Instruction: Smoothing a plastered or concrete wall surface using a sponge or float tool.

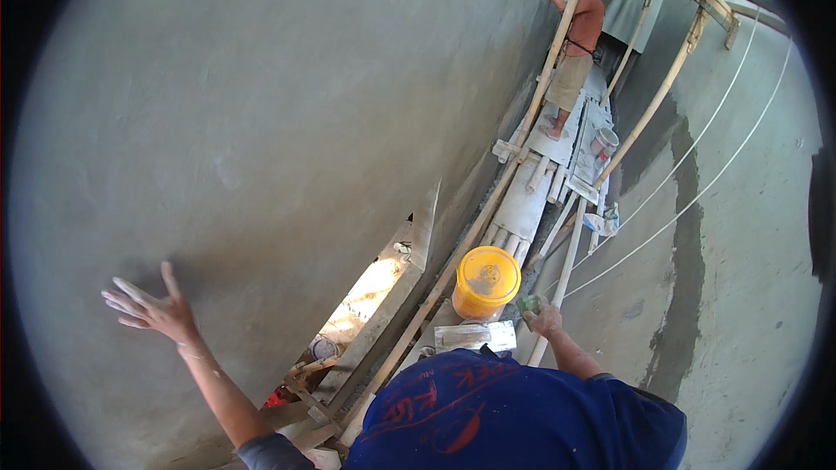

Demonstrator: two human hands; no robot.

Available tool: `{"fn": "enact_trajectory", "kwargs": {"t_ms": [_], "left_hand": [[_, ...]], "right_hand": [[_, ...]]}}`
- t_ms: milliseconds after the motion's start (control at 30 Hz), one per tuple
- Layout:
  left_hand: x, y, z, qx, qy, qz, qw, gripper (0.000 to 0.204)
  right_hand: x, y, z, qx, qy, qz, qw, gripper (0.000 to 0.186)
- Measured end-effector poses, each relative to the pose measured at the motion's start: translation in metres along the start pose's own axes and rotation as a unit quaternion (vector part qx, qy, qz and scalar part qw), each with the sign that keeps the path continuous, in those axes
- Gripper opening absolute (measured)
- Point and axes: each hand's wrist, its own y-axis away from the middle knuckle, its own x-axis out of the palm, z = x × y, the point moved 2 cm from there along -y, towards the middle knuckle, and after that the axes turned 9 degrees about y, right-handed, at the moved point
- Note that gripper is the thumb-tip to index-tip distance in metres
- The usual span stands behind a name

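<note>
The gray wall (pixel 287 113) is on the left, the left hand (pixel 164 311) reaching by it, fingers spread. The right hand (pixel 547 320) curls around a green thing (pixel 529 303). The blue shirt (pixel 549 422) has red writing (pixel 427 399).

The head view (edges bowing toward its rim) looked down from above and behind the left hand's (pixel 161 313) dusty, spread fingers (pixel 132 291), facing the smooth grey plastered wall (pixel 261 122) around them.

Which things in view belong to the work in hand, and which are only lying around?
Seemingly in the work:
left hand, spread at the grey wall
right hand, holding a greenish item
yellow bucket and flat tool, nearby

Probably just lying about:
crumpled bag
small pail, farther along
</note>
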Motion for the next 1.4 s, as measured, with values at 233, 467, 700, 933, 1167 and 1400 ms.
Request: {"fn": "enact_trajectory", "kwargs": {"t_ms": [233, 467, 700, 933, 1167, 1400], "left_hand": [[-0.067, 0.212, -0.067, -0.151, 0.134, 0.334, 0.921, 0.086], [-0.217, 0.525, 0.015, -0.304, 0.178, 0.83, 0.432, 0.069], [-0.359, 0.555, 0.027, -0.451, 0.095, 0.805, 0.375, 0.062], [-0.333, 0.564, 0.024, -0.413, 0.125, 0.766, 0.477, 0.055], [-0.284, 0.521, -0.002, -0.467, 0.143, 0.57, 0.66, 0.055], [-0.352, 0.54, -0.017, -0.645, 0.079, 0.593, 0.475, 0.067]], "right_hand": [[0.0, 0.014, -0.043, 0.11, 0.042, 0.129, 0.985, 0.065], [-0.005, -0.001, -0.027, 0.068, 0.045, 0.106, 0.991, 0.055], [-0.021, -0.01, 0.035, -0.083, 0.019, 0.028, 0.996, 0.059], [0.021, -0.065, 0.08, -0.215, -0.35, 0.157, 0.898, 0.062], [0.003, -0.039, 0.151, -0.254, -0.279, 0.231, 0.897, 0.058], [-0.035, 0.024, 0.211, -0.281, -0.212, 0.271, 0.896, 0.057]]}}
